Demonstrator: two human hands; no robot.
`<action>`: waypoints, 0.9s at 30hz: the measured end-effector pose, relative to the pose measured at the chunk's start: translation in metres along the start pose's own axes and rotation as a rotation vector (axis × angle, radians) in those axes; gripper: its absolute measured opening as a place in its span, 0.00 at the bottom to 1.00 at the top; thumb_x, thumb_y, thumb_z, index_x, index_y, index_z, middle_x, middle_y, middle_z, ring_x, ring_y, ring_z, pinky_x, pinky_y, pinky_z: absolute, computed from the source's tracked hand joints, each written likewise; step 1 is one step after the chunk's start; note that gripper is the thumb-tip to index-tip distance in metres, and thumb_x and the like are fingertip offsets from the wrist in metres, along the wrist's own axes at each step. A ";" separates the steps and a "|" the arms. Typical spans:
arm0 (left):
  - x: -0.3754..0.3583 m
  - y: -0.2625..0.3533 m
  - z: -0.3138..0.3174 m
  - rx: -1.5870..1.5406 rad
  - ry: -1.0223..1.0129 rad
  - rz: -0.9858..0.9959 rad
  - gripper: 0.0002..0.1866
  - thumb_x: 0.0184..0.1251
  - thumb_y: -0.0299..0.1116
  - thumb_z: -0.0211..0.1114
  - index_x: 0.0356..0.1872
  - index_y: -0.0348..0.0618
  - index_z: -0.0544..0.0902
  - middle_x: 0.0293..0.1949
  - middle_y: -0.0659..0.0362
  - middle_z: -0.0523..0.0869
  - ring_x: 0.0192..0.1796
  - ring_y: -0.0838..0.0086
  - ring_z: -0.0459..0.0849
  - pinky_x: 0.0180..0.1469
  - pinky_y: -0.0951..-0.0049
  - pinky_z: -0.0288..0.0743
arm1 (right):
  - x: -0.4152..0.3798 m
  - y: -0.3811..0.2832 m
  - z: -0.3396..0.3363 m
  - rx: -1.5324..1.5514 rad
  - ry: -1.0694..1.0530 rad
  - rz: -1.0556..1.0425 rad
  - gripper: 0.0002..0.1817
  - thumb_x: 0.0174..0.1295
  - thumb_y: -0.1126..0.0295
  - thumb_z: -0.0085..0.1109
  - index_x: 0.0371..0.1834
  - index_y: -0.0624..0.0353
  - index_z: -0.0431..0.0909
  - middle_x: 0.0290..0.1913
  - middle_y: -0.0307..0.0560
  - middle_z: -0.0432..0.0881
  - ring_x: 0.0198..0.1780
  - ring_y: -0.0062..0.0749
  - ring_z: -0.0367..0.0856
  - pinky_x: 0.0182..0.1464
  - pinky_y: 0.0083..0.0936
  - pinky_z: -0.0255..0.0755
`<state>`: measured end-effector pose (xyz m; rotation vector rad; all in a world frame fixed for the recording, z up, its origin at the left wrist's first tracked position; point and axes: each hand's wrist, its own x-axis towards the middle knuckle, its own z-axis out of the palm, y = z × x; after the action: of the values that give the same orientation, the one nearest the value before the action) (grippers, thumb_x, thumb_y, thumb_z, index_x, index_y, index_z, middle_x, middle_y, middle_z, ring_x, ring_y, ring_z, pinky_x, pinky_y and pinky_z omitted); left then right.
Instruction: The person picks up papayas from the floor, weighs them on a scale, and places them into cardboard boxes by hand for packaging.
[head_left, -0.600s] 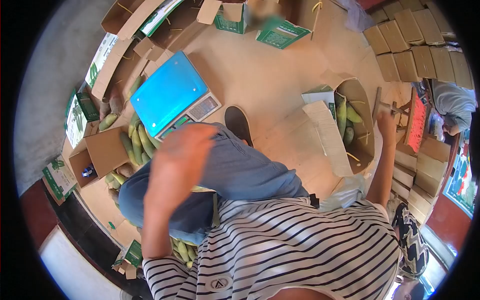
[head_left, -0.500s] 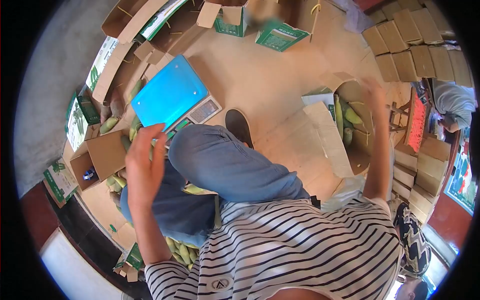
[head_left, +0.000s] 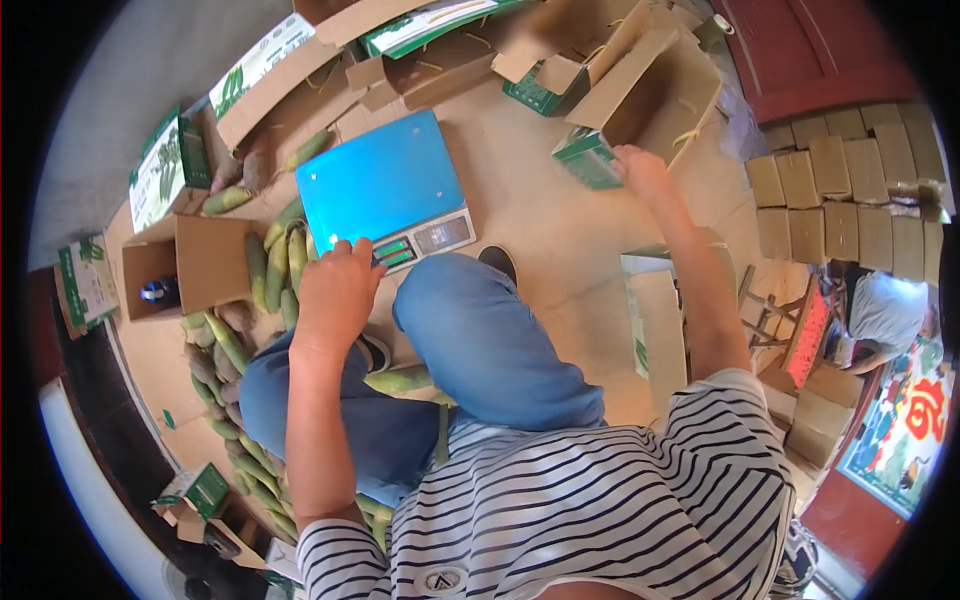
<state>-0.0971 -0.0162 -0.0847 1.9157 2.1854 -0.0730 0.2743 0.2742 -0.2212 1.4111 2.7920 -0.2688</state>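
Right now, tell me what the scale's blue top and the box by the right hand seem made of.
Blue top: smooth, probably plastic or painted metal, judging by its even colour and faint sheen; which, I can't tell.
Box: cardboard, matte brown inside, printed green outside, with creased flaps.

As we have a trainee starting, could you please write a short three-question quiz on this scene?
1. What colour is the plate of the scale? a) red b) blue c) yellow
2. True or false: the left hand is nearer the scale than the right hand is.
3. Fill in: the right hand is at the edge of a green-sided ____.

Key: 1 b; 2 true; 3 carton.
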 end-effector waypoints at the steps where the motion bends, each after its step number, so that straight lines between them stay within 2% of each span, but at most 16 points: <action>1: -0.003 -0.001 -0.001 -0.003 0.006 0.005 0.14 0.60 0.36 0.64 0.40 0.38 0.74 0.32 0.48 0.80 0.33 0.52 0.82 0.35 0.59 0.76 | -0.007 -0.031 -0.008 0.038 0.001 -0.025 0.11 0.59 0.65 0.53 0.41 0.57 0.76 0.41 0.51 0.81 0.44 0.47 0.80 0.45 0.40 0.73; 4: -0.008 0.000 -0.002 -0.017 0.013 0.028 0.12 0.60 0.36 0.63 0.38 0.39 0.74 0.32 0.49 0.80 0.33 0.54 0.81 0.35 0.59 0.75 | -0.029 -0.101 0.001 0.126 0.010 -0.062 0.10 0.60 0.66 0.52 0.41 0.58 0.75 0.43 0.52 0.80 0.46 0.47 0.79 0.45 0.40 0.73; 7: -0.013 0.000 -0.004 -0.049 0.023 0.028 0.13 0.60 0.36 0.63 0.38 0.39 0.74 0.33 0.49 0.80 0.36 0.55 0.81 0.37 0.59 0.75 | -0.029 -0.146 0.012 0.125 -0.120 -0.008 0.15 0.58 0.63 0.56 0.46 0.59 0.74 0.44 0.53 0.80 0.47 0.46 0.79 0.47 0.38 0.72; 10: -0.025 -0.002 -0.010 -0.078 0.018 -0.008 0.13 0.60 0.37 0.63 0.39 0.39 0.74 0.34 0.50 0.80 0.38 0.57 0.81 0.38 0.60 0.75 | -0.044 -0.152 -0.007 0.580 -0.229 -0.173 0.23 0.55 0.63 0.60 0.53 0.59 0.72 0.48 0.53 0.79 0.51 0.46 0.77 0.53 0.37 0.70; 12: -0.031 -0.006 -0.010 -0.085 0.069 -0.014 0.14 0.60 0.37 0.63 0.40 0.39 0.75 0.34 0.50 0.80 0.38 0.57 0.81 0.39 0.60 0.75 | -0.061 -0.135 -0.025 0.243 -0.218 -0.274 0.30 0.52 0.67 0.64 0.61 0.53 0.69 0.57 0.49 0.75 0.62 0.42 0.70 0.61 0.37 0.63; 14: -0.038 -0.010 -0.011 -0.037 0.040 -0.044 0.15 0.59 0.38 0.64 0.41 0.39 0.75 0.34 0.52 0.81 0.39 0.59 0.82 0.39 0.61 0.75 | -0.076 -0.093 -0.026 0.009 -0.189 -0.330 0.32 0.49 0.69 0.65 0.61 0.51 0.68 0.56 0.47 0.75 0.63 0.42 0.66 0.62 0.40 0.60; 16: -0.042 -0.009 -0.010 -0.053 0.074 -0.043 0.15 0.59 0.39 0.64 0.41 0.40 0.76 0.34 0.52 0.81 0.38 0.60 0.82 0.39 0.61 0.74 | -0.078 -0.050 -0.013 -0.252 -0.165 -0.271 0.28 0.48 0.70 0.65 0.56 0.52 0.73 0.50 0.47 0.77 0.56 0.44 0.72 0.56 0.38 0.66; 18: -0.045 -0.004 -0.007 -0.065 0.083 -0.030 0.15 0.59 0.40 0.64 0.40 0.41 0.76 0.34 0.53 0.81 0.38 0.60 0.82 0.40 0.62 0.74 | -0.074 -0.038 -0.013 -0.355 -0.317 -0.183 0.16 0.51 0.66 0.61 0.45 0.53 0.77 0.44 0.45 0.80 0.50 0.42 0.76 0.52 0.36 0.68; 21: -0.048 -0.003 -0.004 -0.070 0.062 -0.033 0.14 0.59 0.41 0.64 0.39 0.41 0.78 0.33 0.54 0.81 0.37 0.60 0.83 0.40 0.63 0.74 | -0.062 -0.051 -0.019 -0.172 -0.101 -0.349 0.09 0.53 0.66 0.61 0.36 0.55 0.78 0.36 0.47 0.79 0.42 0.44 0.77 0.44 0.37 0.70; 27: -0.049 -0.002 0.002 -0.116 0.147 -0.024 0.13 0.57 0.39 0.65 0.38 0.41 0.79 0.34 0.54 0.82 0.38 0.62 0.83 0.41 0.62 0.73 | -0.054 -0.145 -0.113 -0.028 -0.010 -0.370 0.10 0.56 0.66 0.60 0.36 0.60 0.76 0.33 0.51 0.76 0.37 0.48 0.77 0.38 0.37 0.70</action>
<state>-0.0932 -0.0649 -0.0765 1.8858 2.2516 0.1919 0.1991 0.1641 -0.0833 0.8745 3.0168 -0.2335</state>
